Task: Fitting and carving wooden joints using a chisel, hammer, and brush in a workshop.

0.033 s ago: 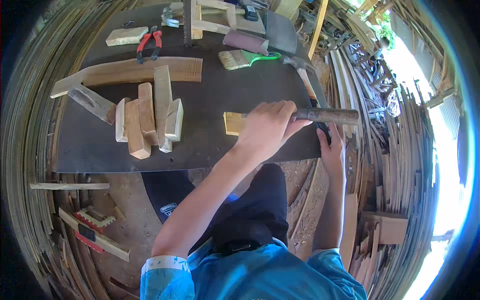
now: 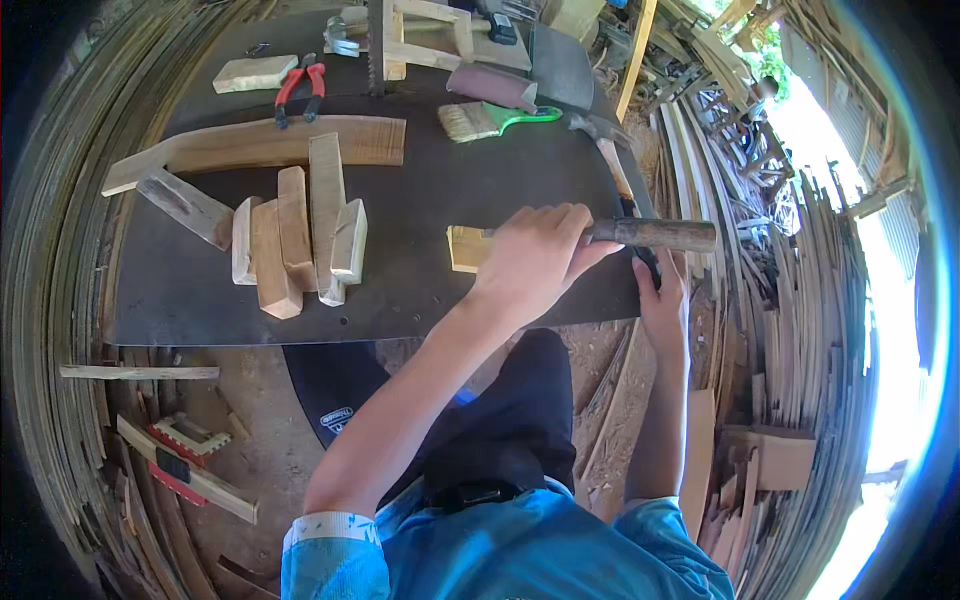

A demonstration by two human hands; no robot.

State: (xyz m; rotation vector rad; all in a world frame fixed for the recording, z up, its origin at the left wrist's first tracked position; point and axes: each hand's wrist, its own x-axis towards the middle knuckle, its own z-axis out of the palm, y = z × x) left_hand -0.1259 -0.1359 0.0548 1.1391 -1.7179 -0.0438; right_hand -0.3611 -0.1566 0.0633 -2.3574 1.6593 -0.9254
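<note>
My left hand (image 2: 535, 250) is closed around a chisel (image 2: 660, 234), near where its round wooden handle meets the metal. The handle sticks out to the right, and most of the blade is hidden under my fingers. Beneath and beside that hand, a small pale wood block (image 2: 464, 248) lies on the dark tabletop. At the table's right edge, my right hand (image 2: 664, 305) is wrapped round the black grip of a claw hammer (image 2: 612, 165). The hammer lies with its head toward the far side, and the chisel handle crosses above its grip.
Several wood blocks (image 2: 292, 225) stand left of centre, by a curved board (image 2: 290, 145). Farther off are red pliers (image 2: 300, 88), a green-handled brush (image 2: 490, 118), a sandpaper piece (image 2: 492, 86), an upright saw blade (image 2: 376, 50) and a wooden frame (image 2: 430, 35). Stacked timber (image 2: 800, 300) lines the right side.
</note>
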